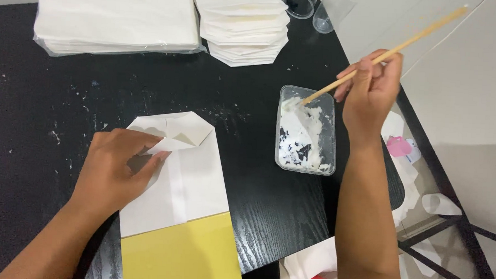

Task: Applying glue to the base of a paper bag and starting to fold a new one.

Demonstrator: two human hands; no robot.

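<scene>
While right hand (pixel 372 89) pinches thin wooden stick (pixel 385 53), fingers closed round it, stick's long axis slants down-left, tip in clear plastic tray (pixel 306 131) of white paste just beside hand. Left hand (pixel 115 170) flat, fingers spread, gripping nothing, pressing folded white paper bag (pixel 188 176) onto black desk (pixel 48 125); bag's folded flap (pixel 176 129) left of tray, nearer left hand. Paper stacks (pixel 117 16) behind.

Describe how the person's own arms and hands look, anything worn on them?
Both arms are bare from the frame's lower edge to the fingers: no sleeves show. The left hand and right hand wear no gloves, and no rings, watch or bracelet are visible. Fingernails look short and unpainted.
</scene>
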